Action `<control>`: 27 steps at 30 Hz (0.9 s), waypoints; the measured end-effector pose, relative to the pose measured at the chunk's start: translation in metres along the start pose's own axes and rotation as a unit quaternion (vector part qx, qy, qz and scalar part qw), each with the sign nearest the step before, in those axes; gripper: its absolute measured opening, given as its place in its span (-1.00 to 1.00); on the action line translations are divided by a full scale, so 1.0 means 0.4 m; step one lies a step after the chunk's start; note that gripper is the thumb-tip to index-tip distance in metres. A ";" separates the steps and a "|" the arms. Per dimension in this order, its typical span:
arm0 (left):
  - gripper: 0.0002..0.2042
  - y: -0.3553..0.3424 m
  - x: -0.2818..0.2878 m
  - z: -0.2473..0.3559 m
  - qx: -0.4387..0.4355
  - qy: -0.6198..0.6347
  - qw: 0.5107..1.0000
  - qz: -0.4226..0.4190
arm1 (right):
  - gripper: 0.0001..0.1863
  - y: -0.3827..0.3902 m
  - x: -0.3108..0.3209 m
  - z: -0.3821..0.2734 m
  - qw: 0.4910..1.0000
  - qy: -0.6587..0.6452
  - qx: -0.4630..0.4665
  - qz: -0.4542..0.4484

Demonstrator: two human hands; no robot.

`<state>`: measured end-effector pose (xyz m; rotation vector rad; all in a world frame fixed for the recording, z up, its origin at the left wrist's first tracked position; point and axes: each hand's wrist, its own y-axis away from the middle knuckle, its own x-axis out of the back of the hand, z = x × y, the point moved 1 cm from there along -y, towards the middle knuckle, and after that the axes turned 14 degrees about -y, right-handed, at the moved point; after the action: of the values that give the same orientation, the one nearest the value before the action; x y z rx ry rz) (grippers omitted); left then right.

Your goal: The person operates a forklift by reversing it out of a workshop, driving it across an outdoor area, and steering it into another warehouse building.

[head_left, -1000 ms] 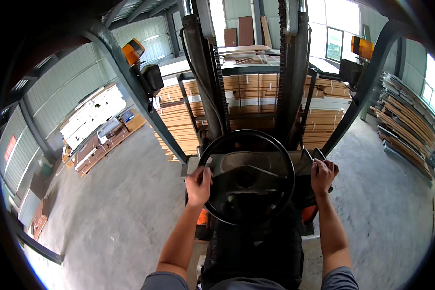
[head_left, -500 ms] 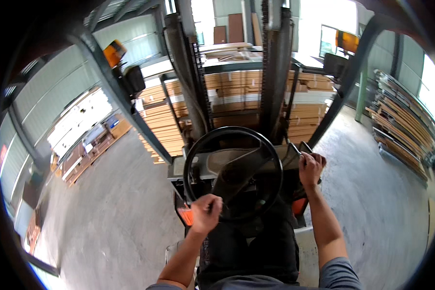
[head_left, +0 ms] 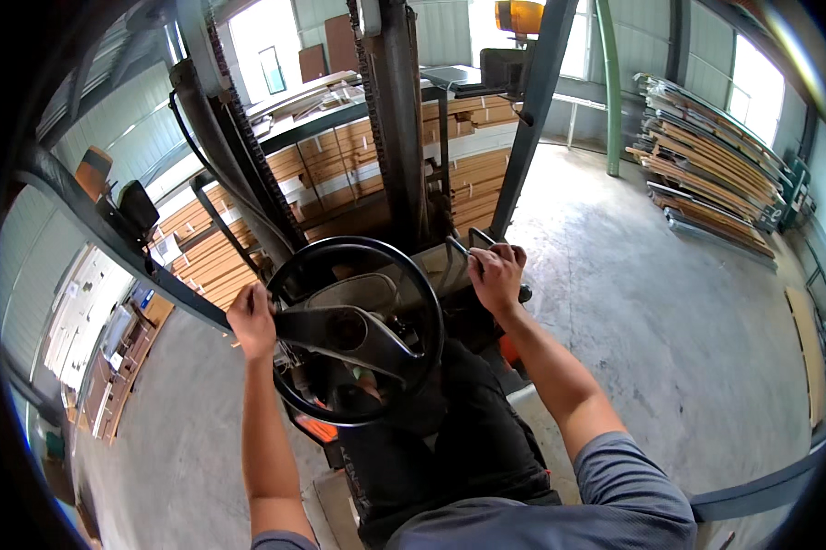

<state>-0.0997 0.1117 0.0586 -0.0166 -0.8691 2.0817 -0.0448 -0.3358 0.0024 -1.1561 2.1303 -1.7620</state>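
Note:
I am seated at a forklift's black steering wheel point(head_left: 438, 316). My left hand point(head_left: 252, 321) is closed at the wheel's left edge, by the end of its wide spoke; any knob inside the fist is hidden. Out to the right, my right hand point(head_left: 497, 278) is wrapped over the top of a control lever point(head_left: 456, 247) beside the dashboard. The fingers cover most of what they hold. Beyond the wheel stands the dark lifting mast point(head_left: 396, 128) with its chains. Behind that is a wide stack of brown boards or flat cartons point(head_left: 338, 160).
A green post point(head_left: 607, 92) stands at the far right, near a tall pile of long panels point(head_left: 706, 165). On the left, a low pallet point(head_left: 124, 380) bears white and brown boards. The cab's dark pillar point(head_left: 532, 119) rises ahead right. Grey concrete floor point(head_left: 624, 302) lies around.
My left hand has moved from the wheel's lower edge up to its left side, and the wheel has turned clockwise. The view has swung to the right; my right hand stays at the levers.

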 end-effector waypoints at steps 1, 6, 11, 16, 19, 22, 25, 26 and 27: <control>-0.73 -0.023 0.013 -0.012 -0.035 0.024 0.999 0.000 | -0.87 -0.001 -0.018 -0.022 1.000 0.016 -0.005 -0.011; -0.73 -0.080 -0.045 -0.038 -0.085 -0.200 0.976 -0.013 | -0.84 0.091 0.004 -0.061 0.988 0.062 -0.025 -0.136; -0.73 -0.030 -0.017 0.067 -0.109 -0.187 0.975 0.045 | -0.69 0.161 0.074 -0.163 0.986 0.141 -0.018 -0.088; -0.71 0.003 0.038 0.050 -0.082 -0.192 0.977 0.049 | -0.64 0.214 0.056 -0.192 0.981 0.157 -0.004 -0.110; -0.72 0.019 0.069 0.033 -0.060 -0.161 0.984 0.034 | -0.63 0.218 0.054 -0.189 0.982 0.160 0.003 -0.101; -0.73 0.046 0.115 -0.005 -0.074 -0.124 0.987 0.074 | -0.64 0.200 0.069 -0.184 0.979 0.169 -0.022 -0.112; -0.74 0.128 0.218 -0.041 -0.038 -0.079 0.996 0.001 | -0.70 0.156 0.043 -0.138 0.987 0.130 -0.017 -0.094; -0.70 0.191 0.266 -0.041 -0.051 -0.115 0.992 0.022 | -0.74 0.143 0.020 -0.185 0.990 0.111 0.003 -0.083; -0.68 0.252 0.297 -0.037 -0.048 -0.062 0.996 -0.034 | -0.76 0.132 0.013 -0.191 0.992 0.106 0.004 -0.073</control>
<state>-0.2418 0.1665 0.0227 0.0895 -1.0312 1.9927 -0.1150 -0.2791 -0.0196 -1.2000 2.2012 -2.0400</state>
